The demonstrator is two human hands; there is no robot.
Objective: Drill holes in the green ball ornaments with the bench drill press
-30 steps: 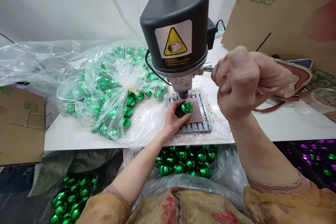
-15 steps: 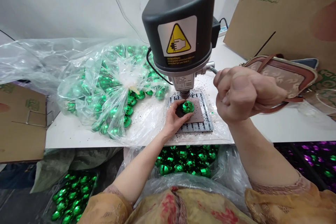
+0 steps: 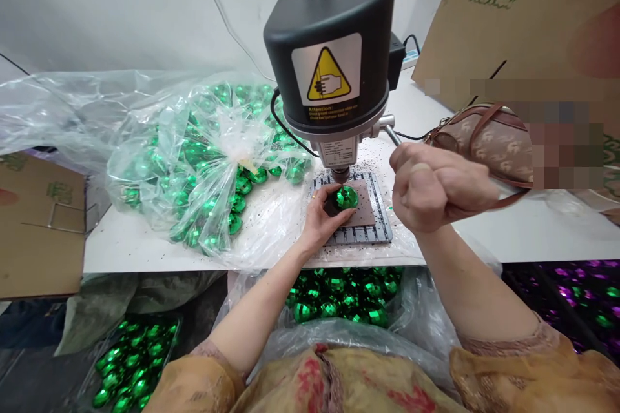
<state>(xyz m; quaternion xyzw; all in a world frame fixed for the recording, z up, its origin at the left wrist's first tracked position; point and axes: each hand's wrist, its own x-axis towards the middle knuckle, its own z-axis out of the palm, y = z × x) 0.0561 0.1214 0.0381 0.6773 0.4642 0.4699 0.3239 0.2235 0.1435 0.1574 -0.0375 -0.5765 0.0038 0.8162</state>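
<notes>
My left hand [image 3: 323,214] pinches a shiny green faceted ball [image 3: 347,197] between thumb and fingers. The ball rests on a brown pad [image 3: 369,211] over the slotted metal base plate [image 3: 385,232] of a small bench drill press [image 3: 329,77]. Right above the ball is the drill chuck [image 3: 341,175]; whether the bit touches the ball I cannot tell. My right hand [image 3: 436,187] is a fist around the end of the drill press's feed lever [image 3: 393,134], its grip hidden by the fingers.
A clear plastic bag [image 3: 237,142] of green balls spreads over the table's left. More green balls [image 3: 346,297] lie below the table edge, and others fill a crate [image 3: 135,361] at lower left. A patterned handbag [image 3: 494,148] and cardboard box [image 3: 523,26] stand right. Dark specks surround the base.
My right hand has shifted slightly left and down with the feed lever. My left hand and the green ball have stayed in place.
</notes>
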